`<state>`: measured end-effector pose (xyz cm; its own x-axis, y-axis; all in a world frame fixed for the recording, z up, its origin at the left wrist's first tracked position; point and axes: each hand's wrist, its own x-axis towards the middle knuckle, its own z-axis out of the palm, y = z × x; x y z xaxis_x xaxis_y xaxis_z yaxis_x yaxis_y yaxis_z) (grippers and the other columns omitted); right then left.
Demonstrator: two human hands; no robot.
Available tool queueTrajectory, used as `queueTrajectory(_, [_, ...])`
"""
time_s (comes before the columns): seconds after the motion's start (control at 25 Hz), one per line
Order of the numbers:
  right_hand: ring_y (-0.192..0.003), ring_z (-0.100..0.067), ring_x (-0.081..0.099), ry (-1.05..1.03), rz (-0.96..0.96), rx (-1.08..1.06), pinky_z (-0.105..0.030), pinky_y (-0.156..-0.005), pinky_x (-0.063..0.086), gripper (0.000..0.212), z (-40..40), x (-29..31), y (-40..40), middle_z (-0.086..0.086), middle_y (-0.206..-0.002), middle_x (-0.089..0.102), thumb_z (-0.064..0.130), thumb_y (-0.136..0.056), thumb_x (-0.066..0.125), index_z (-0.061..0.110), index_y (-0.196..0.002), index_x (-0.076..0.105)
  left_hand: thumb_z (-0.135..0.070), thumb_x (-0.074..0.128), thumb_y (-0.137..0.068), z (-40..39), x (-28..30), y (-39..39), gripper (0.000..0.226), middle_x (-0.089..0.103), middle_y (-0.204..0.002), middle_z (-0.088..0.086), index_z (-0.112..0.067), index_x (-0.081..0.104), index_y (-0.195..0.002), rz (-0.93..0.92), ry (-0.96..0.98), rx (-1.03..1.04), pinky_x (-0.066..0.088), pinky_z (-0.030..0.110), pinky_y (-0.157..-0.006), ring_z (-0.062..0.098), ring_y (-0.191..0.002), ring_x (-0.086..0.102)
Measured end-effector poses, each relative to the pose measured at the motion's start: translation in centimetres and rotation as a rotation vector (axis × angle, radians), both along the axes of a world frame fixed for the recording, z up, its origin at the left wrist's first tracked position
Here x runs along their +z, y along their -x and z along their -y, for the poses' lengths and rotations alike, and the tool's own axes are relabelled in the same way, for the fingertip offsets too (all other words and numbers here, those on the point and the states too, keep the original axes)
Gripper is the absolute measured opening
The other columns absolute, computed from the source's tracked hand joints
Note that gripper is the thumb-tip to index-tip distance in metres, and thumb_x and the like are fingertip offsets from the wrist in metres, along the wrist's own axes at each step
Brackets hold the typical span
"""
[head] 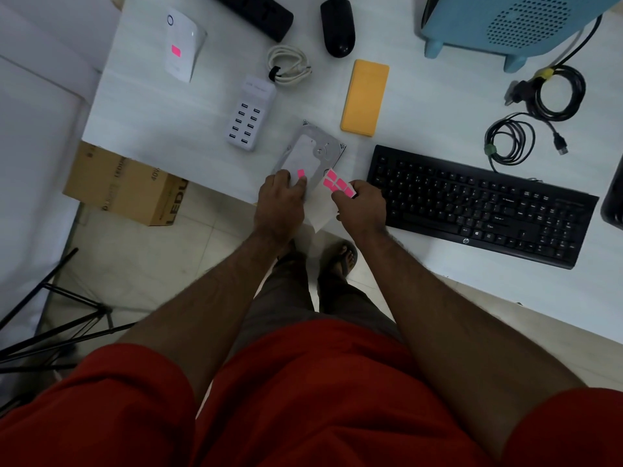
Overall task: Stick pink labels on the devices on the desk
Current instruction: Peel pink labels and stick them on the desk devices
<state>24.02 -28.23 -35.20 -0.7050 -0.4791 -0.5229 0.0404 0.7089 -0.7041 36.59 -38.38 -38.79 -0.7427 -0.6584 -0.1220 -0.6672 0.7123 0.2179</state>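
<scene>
I am pressing a pink label (301,173) down onto the hard drive (308,153) with the fingertips of my left hand (281,197), which is lying half curled on the drive's near end, holding nothing but bearing on the sticker. The drive is lying flat at the desk (161,123) edge, just left of the black keyboard (478,203), which I am taking as my landmark. My right hand (362,203) is pinching the label sheet (332,193) between thumb and fingers, right at the keyboard's near-left corner, with the remaining pink stickers showing on its upper part.

The sheet is thin, light and floppy, I judge, so I am holding it by its edge, clear of the stickers. Each label is flimsy and tacky, best lifted by one corner with a fingernail. The drive looks stiff and heavy enough to stay put under my rubbing.

Further left of the keyboard, the white USB charger (247,119) is bare of pink; beyond it the white plug-in device (183,45) is already wearing a label. The yellow power bank (365,97), behind the keyboard, is unlabelled.
</scene>
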Motion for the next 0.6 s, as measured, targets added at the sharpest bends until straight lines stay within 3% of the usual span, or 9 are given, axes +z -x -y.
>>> queueTrajectory(0.24, [-0.070,-0.032,0.070,-0.007,0.016,0.005,-0.052,-0.066,0.061,0.027,0.35,0.28,0.34,-0.012,-0.075,0.068,0.035,-0.080,0.065,0.008,-0.078,0.067,-0.026,0.037,-0.089,0.19,0.19,0.15,0.043,0.060,-0.094,0.019,-0.003,0.066,-0.111,-0.087,-0.037,0.078,0.054,0.042,-0.071,0.036,-0.083,0.057])
queueTrajectory(0.36, [-0.070,-0.031,0.069,-0.004,0.012,0.013,-0.052,-0.064,0.060,0.029,0.37,0.09,0.24,-0.010,-0.073,0.067,0.038,-0.078,0.063,0.009,-0.077,0.067,-0.022,0.044,-0.088,0.01,0.21,0.23,0.041,0.059,-0.097,0.019,-0.003,0.061,-0.121,-0.082,-0.059,0.110,0.051,0.041,-0.071,0.036,-0.086,0.056])
queueTrajectory(0.48, [-0.070,-0.030,0.069,-0.006,0.020,0.016,-0.052,-0.064,0.061,0.030,0.26,-0.04,0.01,-0.010,-0.074,0.067,0.039,-0.078,0.063,0.010,-0.078,0.067,-0.031,0.034,-0.089,-0.41,0.67,0.79,0.051,0.058,-0.101,0.022,-0.002,0.059,-0.122,-0.059,-0.065,0.114,0.051,0.043,-0.073,0.036,-0.089,0.056])
queueTrajectory(0.6, [-0.070,-0.031,0.070,-0.006,0.028,0.014,-0.051,-0.065,0.061,0.027,0.14,-0.09,0.00,-0.010,-0.075,0.067,0.037,-0.080,0.064,0.011,-0.077,0.066,-0.029,0.044,-0.092,-0.50,0.57,0.57,0.047,0.057,-0.106,0.021,-0.001,0.056,-0.127,-0.046,-0.069,0.116,0.052,0.044,-0.079,0.036,-0.096,0.055])
